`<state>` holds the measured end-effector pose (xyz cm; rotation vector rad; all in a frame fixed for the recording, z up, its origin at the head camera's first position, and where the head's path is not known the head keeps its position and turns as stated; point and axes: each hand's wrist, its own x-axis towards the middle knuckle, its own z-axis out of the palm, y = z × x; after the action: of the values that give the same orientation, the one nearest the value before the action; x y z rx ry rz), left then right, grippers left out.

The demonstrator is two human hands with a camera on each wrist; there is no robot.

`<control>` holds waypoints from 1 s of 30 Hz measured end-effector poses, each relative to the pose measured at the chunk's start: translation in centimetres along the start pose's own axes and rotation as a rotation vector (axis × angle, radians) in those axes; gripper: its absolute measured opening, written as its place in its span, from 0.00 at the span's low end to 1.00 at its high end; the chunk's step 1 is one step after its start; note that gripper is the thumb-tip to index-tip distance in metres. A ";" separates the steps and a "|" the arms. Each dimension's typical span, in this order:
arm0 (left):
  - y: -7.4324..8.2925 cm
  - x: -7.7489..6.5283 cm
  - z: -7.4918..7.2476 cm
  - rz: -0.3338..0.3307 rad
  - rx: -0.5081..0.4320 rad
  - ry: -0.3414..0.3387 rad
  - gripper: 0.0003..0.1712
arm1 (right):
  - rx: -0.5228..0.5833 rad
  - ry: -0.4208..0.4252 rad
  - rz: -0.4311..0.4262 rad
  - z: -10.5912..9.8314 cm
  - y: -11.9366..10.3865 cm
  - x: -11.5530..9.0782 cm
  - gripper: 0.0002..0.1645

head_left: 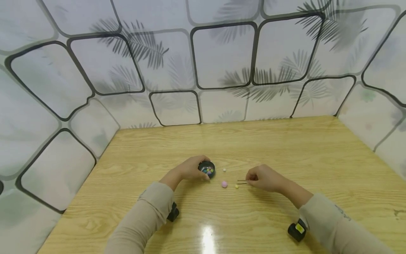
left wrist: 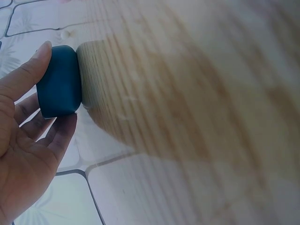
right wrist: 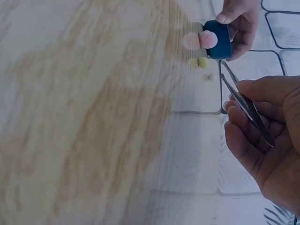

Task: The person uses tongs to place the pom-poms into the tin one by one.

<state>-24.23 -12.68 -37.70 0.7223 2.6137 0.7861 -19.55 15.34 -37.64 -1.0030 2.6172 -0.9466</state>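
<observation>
My left hand (head_left: 191,168) grips a small dark bowl (head_left: 203,165) by its sides, thumb near and fingers far. Several small coloured balls (head_left: 208,171) lie inside it. The left wrist view shows the bowl's blue outer wall (left wrist: 60,82) upright on the table. My right hand (head_left: 266,178) pinches metal tweezers (right wrist: 248,110), whose tips stand apart and point toward the bowl. Between the hands lie a pink pom-pom (head_left: 224,184), a smaller yellow pom-pom (head_left: 236,186) and a tiny white ball (head_left: 224,170). The tweezer tips are right by the yellow pom-pom, with nothing between them.
The wood-grain table (head_left: 152,148) is glossy and reflects the pom-poms and bowl. Behind it and at both sides rise patterned panels (head_left: 222,56) with leaf prints. A black camera (head_left: 296,231) is strapped at the right wrist, another camera (head_left: 173,212) at the left.
</observation>
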 end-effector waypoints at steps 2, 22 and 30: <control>0.0 -0.1 0.0 -0.002 -0.006 -0.002 0.34 | -0.001 -0.009 0.009 0.2 0.0 0.0 0.03; 0.0 -0.1 0.1 0.006 -0.004 0.004 0.35 | 0.009 -0.053 0.003 0.8 0.1 0.1 0.03; 0.0 0.0 0.0 0.003 -0.002 0.003 0.34 | 0.002 -0.037 -0.002 0.9 0.3 0.1 0.04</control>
<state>-24.18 -12.70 -37.72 0.7249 2.6150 0.7918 -19.48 14.98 -38.53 -1.0135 2.5853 -0.9225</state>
